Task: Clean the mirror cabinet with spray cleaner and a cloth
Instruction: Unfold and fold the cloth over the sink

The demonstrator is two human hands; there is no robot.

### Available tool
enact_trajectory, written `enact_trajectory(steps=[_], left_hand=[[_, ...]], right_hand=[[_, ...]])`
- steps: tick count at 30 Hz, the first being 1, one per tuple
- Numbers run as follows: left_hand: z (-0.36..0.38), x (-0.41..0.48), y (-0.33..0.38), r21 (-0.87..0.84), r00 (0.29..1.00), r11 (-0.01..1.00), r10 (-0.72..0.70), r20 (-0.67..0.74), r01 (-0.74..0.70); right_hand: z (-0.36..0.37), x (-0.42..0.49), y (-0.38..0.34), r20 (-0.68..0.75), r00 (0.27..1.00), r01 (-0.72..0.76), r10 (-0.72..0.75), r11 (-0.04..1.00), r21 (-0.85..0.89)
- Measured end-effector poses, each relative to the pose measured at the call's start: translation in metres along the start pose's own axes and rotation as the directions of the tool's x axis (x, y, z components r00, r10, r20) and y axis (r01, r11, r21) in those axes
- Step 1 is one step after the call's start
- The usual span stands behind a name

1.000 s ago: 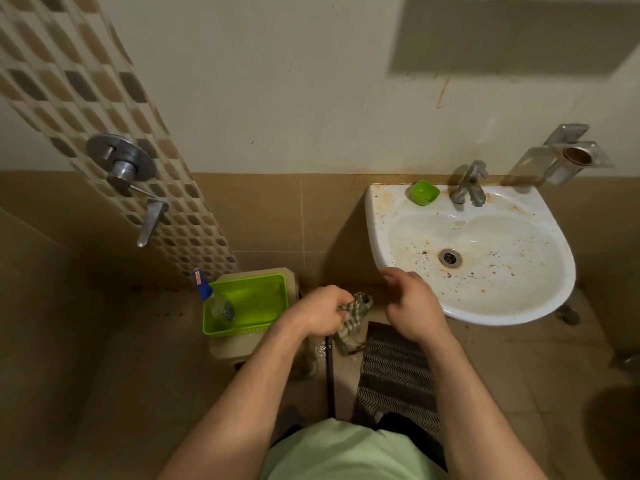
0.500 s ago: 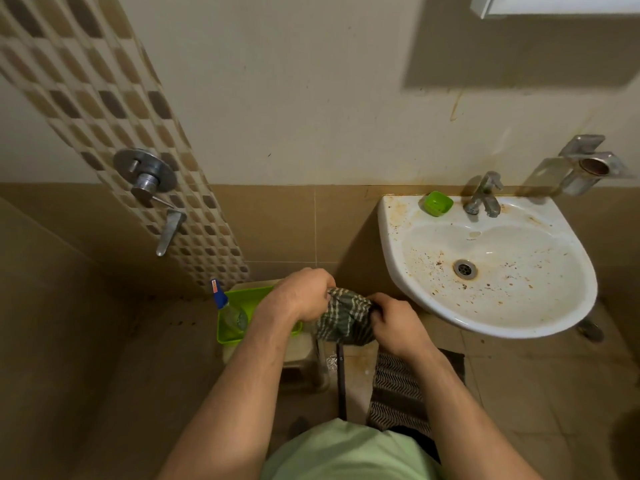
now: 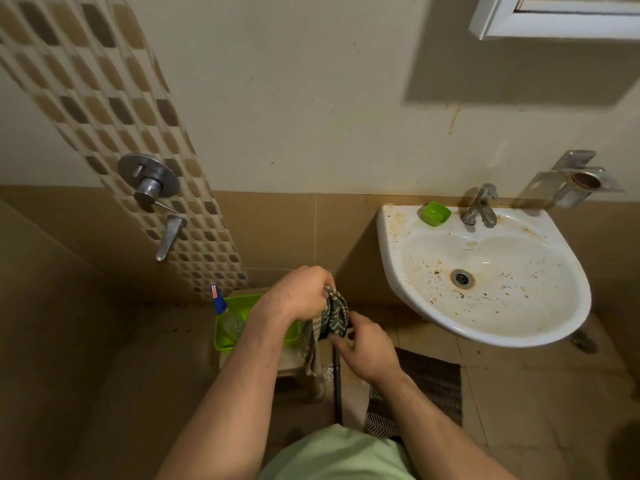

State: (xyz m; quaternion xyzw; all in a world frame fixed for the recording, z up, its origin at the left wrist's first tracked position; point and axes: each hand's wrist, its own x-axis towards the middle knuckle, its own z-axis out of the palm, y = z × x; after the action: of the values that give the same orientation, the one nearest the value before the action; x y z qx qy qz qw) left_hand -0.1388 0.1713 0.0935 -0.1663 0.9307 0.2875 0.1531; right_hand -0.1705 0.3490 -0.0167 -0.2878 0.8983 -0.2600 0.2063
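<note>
Head view: left hand (image 3: pixel 298 296) gripping striped cloth (image 3: pixel 334 315) by bunched top, fingers curling tight round it. Right hand (image 3: pixel 367 351) sitting just below, fingertips pinching cloth's lower edge. Loose tail dangling under left wrist. Spray bottle (image 3: pixel 227 317) standing left of left hand, blue nozzle up, inside green tray (image 3: pixel 242 303). Stained sink (image 3: pixel 384 233) hanging right of both hands, apart from them. Mirror cabinet (image 3: pixel 554 26) showing far above right hand, only white lower frame visible. Dark mat (image 3: pixel 436 386) lying beneath right forearm.
</note>
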Motion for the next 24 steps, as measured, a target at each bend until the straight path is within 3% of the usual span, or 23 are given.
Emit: enact_trajectory(steps=[6,12,15,19,22,24], left_hand=[[0.004,-0.006,-0.013,-0.018,0.999,0.999,-0.038,-0.023,0.038],[0.013,-0.006,-0.022,-0.027,0.990,0.999,-0.049,-0.135,0.046],[0.016,-0.003,-0.021,-0.019,0.987,0.999,-0.052,-0.152,0.050],[0.020,-0.003,-0.017,-0.034,0.982,0.999,-0.037,-0.184,0.031],[0.020,-0.004,-0.013,-0.150,0.979,0.988,0.009,-0.204,-0.040],[0.018,-0.003,-0.007,-0.233,0.973,0.966,0.056,-0.225,-0.110]], right_hand=[[-0.020,-0.003,0.022,-0.241,0.965,-0.079,0.099,0.993,0.092],[-0.060,-0.007,0.020,-0.516,0.855,0.083,-0.053,0.996,0.036],[-0.069,-0.009,0.017,-0.468,0.883,0.069,-0.040,0.997,0.045],[-0.077,-0.017,0.023,-0.508,0.861,0.056,0.016,0.991,0.126],[-0.076,-0.021,0.024,-0.421,0.906,0.037,0.048,0.981,0.191],[-0.073,-0.023,0.018,-0.409,0.912,0.105,-0.018,0.976,0.191]])
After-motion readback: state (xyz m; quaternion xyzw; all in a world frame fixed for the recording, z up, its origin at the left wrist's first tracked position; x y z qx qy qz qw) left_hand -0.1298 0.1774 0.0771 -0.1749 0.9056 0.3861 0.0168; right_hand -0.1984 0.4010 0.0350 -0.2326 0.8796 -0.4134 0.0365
